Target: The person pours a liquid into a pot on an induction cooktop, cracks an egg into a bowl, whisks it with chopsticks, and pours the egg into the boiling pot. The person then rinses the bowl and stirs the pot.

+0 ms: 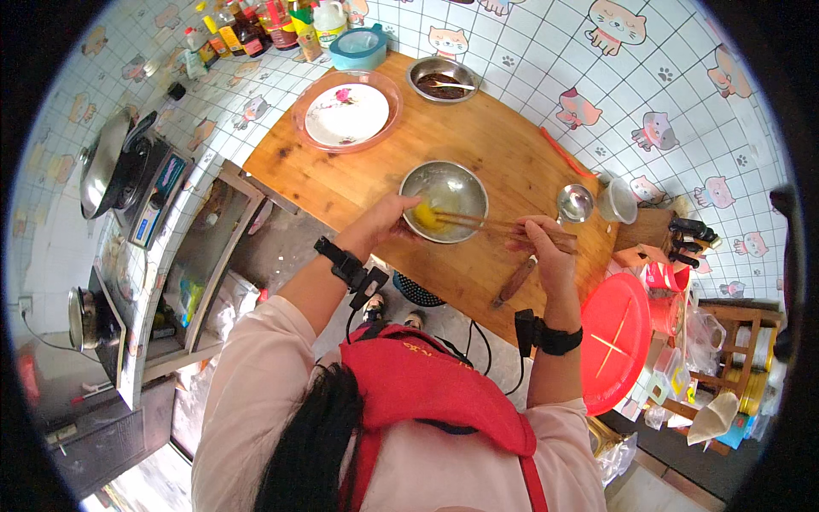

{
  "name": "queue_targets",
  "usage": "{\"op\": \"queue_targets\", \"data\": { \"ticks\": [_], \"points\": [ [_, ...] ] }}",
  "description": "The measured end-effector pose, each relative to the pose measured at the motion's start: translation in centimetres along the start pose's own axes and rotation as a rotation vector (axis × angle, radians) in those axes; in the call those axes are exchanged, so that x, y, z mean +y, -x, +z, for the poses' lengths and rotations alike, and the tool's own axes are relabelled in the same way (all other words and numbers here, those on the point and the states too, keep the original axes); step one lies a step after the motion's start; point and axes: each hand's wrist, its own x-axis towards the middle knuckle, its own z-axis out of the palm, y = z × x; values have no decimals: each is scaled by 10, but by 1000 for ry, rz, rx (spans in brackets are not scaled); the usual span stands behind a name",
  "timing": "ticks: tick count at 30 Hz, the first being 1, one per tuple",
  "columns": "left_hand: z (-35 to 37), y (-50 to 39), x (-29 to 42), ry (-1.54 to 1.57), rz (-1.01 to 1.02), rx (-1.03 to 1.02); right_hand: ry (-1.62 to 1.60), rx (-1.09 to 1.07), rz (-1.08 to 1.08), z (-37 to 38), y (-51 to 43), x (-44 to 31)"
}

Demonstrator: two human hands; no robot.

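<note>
My left hand [391,216] grips the rim of a stainless steel bowl [457,182] at its left side, near the front edge of the wooden table. Inside the bowl lies yellow beaten egg [427,215], slightly blurred. A pair of wooden chopsticks [486,223] is held in my right hand [545,244], and their tips reach down into the egg. Below that hand a wooden handle [516,281] lies on the table, partly hidden by it. Just beyond the hand rests a metal ladle [575,203].
A white floral plate [347,115] sits in a pinkish basin [299,131] at the back left. Behind are a metal bowl of dark sauce [438,85] with a spoon and a blue-lidded container [359,48]. A knife block [646,232] and a red tray [604,377] stand right.
</note>
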Motion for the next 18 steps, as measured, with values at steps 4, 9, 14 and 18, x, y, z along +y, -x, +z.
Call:
{"op": "queue_targets", "data": {
  "ticks": [4, 9, 14, 18],
  "points": [
    [-3, 30, -10, 45, 133, 88, -5, -27, 3, 7, 6, -13],
    [-8, 89, -29, 226, 206, 331, -81, -132, -70, 36, 10, -16],
    [-22, 157, -51, 210, 257, 472, 58, -313, -57, 86, 14, -17],
    [-37, 207, -72, 292, 301, 541, 123, -568, 14, 124, 25, -24]
  ]
}}
